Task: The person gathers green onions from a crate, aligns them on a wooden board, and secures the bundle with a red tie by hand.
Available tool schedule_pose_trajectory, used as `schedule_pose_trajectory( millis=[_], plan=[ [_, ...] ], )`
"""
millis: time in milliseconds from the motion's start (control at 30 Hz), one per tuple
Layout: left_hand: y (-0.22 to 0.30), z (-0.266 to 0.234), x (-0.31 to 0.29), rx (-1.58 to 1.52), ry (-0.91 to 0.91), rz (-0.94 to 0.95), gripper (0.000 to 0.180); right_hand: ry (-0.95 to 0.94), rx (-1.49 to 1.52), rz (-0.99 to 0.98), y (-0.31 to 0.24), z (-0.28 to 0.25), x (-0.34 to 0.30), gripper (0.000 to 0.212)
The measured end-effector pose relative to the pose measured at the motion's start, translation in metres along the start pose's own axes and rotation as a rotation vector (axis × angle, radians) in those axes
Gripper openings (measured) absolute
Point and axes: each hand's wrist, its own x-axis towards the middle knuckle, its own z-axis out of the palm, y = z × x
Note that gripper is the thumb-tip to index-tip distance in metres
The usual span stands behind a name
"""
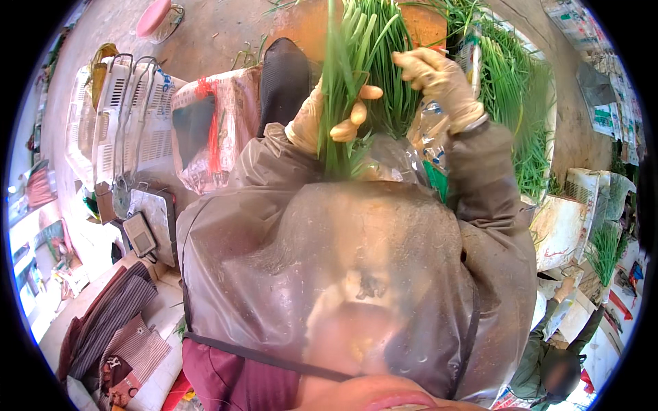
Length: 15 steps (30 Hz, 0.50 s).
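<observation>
My left hand (pixel 327 113), in a pale glove, is wrapped round an upright bunch of long green chives (pixel 353 41), its fingertips curling out at the front. To its right my right hand (pixel 439 81), gloved too, is raised with the fingers bent and pressed together. Whether anything thin is pinched in it is too small to see. Another heap of chives (pixel 397 103) lies behind and between the two hands, above my lap. Clear plastic (pixel 394 154) sits just below it, against my apron (pixel 384 226).
A long white crate of chives (pixel 510 96) runs along my right. To the left stand a printed sack with red strings (pixel 214 130), white plastic baskets (pixel 137 123) and a scale (pixel 140 234). A pink stool (pixel 154 17) is far left. Another person (pixel 552 366) is at lower right.
</observation>
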Motion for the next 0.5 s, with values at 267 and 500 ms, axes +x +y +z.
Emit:
schedule_pose_trajectory(
  millis=[267,500],
  plan=[
    [0.002,0.001,-0.001,0.064,0.158,0.000,0.084,-0.188,-0.070,-0.094,-0.047,0.033,-0.018,0.023],
    [0.001,0.031,0.001,-0.091,0.372,0.128,0.087,-0.465,0.073,-0.206,-0.046,-0.027,-0.058,0.015]
  ],
)
